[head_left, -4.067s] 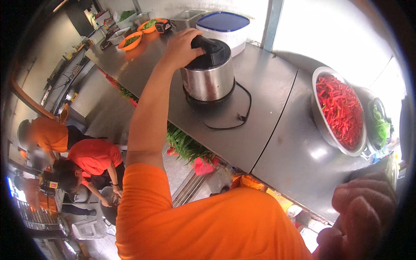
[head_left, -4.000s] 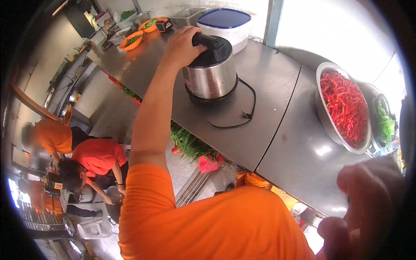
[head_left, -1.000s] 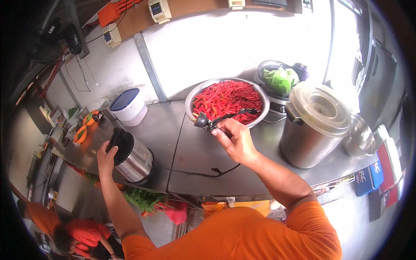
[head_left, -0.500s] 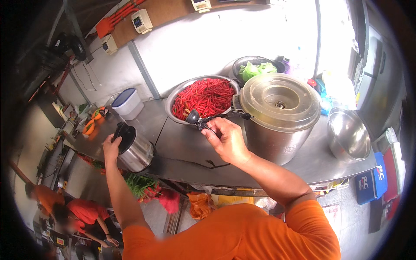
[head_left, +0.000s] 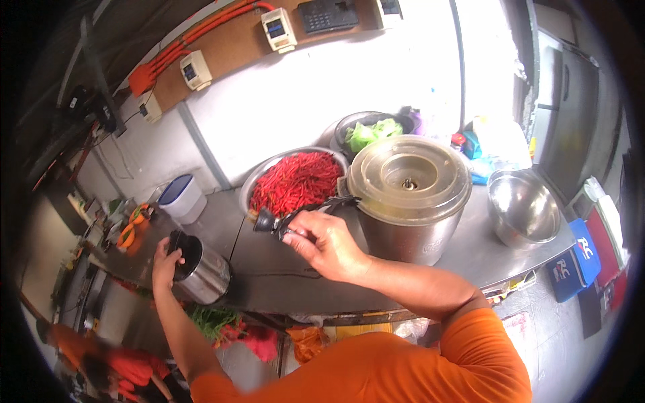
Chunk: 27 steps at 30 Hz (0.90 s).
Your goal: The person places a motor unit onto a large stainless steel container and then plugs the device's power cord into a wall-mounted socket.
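Observation:
My left hand (head_left: 165, 263) is closed on the black top of a short, round steel appliance (head_left: 208, 279), which looks like a blender base and leans on the table's left part. Raised over the table's middle, my right hand (head_left: 330, 246) grips a bundled black power cord (head_left: 344, 201). Its rounded black plug (head_left: 266, 220) sticks out to the left of my fingers. Behind it stands a steel bowl (head_left: 252, 180) heaped with red chillies (head_left: 297, 181). Just right of my right hand is a big steel pot (head_left: 408, 235) under a cloudy lid (head_left: 376, 173).
A steel bowl (head_left: 521, 208) sits at the table's right end, a lidded plastic tub (head_left: 183, 201) at the left. Behind are a dark basin (head_left: 342, 131) with a green bag (head_left: 373, 133) and wall sockets (head_left: 277, 30). People in orange and red (head_left: 138, 373) work at lower left.
My view has shifted, so the table sits lower and further left. My right hand, with the cord and plug, has moved left from near the pot. My left hand still grips the appliance.

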Available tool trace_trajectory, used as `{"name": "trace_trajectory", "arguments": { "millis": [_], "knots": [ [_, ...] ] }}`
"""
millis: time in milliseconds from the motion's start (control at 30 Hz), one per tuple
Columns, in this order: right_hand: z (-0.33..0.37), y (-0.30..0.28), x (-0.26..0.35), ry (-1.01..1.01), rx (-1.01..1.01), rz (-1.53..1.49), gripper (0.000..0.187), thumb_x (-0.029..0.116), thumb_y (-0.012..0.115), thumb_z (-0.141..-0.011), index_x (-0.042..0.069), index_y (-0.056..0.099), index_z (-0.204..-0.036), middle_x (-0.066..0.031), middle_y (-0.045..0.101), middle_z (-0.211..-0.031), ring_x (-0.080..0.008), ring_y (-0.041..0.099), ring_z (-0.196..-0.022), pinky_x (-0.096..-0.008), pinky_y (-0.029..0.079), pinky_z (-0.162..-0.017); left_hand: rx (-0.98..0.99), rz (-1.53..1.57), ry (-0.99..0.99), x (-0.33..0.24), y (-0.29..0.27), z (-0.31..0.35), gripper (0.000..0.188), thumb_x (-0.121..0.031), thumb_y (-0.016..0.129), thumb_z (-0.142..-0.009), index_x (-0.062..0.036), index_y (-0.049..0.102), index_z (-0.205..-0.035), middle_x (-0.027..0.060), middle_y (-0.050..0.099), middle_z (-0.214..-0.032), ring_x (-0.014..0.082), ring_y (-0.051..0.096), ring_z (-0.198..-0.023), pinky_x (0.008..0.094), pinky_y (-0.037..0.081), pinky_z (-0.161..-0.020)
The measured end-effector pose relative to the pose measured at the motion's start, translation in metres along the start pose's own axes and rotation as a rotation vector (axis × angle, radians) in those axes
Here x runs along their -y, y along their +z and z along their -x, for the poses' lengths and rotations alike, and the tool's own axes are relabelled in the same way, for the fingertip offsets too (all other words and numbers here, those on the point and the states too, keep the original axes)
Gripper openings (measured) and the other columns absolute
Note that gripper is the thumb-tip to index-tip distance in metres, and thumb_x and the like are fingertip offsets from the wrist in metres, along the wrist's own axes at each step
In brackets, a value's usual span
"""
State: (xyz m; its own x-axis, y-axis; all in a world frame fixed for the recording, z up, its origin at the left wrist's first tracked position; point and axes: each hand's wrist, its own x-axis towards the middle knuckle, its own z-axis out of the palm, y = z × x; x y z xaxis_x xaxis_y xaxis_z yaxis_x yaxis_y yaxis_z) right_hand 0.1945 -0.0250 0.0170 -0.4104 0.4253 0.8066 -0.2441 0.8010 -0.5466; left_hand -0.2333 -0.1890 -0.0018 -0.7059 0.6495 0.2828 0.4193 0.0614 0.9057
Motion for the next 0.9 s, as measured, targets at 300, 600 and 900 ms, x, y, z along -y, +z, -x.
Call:
{"name": "trace_trajectory", "arguments": {
  "millis": [300,600,900],
  "knots": [
    [-0.063,-0.012,0.045,-0.127,0.216,-0.010,0.013,0.008,0.066,-0.088,0.001,0.056,-0.089,-0.0139,0.054,-0.075,-0.0324,0.056,-0.072,-0.0405,0.045,-0.065,0.083,0.277,-0.080,-0.004,-0.005,0.004,0.057,0.004,0.062,-0.080,-0.0041,0.048,-0.134,0.0088,0.060,-0.082,0.0160,0.057,-0.064,0.0296,0.049,-0.058],
    [-0.179,-0.068,0.071,-0.313,-0.050,0.136,0.020,0.018,0.064,-0.094,0.001,0.056,-0.091,-0.0109,0.057,-0.069,-0.0182,0.057,-0.061,-0.0326,0.047,-0.060,-0.024,0.450,0.038,-0.057,-0.021,0.056,0.049,0.003,0.059,-0.079,-0.0054,0.056,-0.127,0.0099,0.061,-0.092,0.0140,0.056,-0.069,0.0279,0.049,-0.066],
    [-0.312,-0.227,-0.011,-0.506,-0.054,0.073,0.018,0.020,0.062,-0.096,0.006,0.055,-0.086,-0.0043,0.057,-0.065,-0.0132,0.056,-0.051,-0.0279,0.047,-0.047,-0.131,0.340,0.257,-0.183,0.004,0.097,0.047,-0.012,0.068,-0.083,-0.0058,0.056,-0.128,0.0074,0.061,-0.098,0.0083,0.056,-0.072,0.0181,0.047,-0.068]
  ]
}}
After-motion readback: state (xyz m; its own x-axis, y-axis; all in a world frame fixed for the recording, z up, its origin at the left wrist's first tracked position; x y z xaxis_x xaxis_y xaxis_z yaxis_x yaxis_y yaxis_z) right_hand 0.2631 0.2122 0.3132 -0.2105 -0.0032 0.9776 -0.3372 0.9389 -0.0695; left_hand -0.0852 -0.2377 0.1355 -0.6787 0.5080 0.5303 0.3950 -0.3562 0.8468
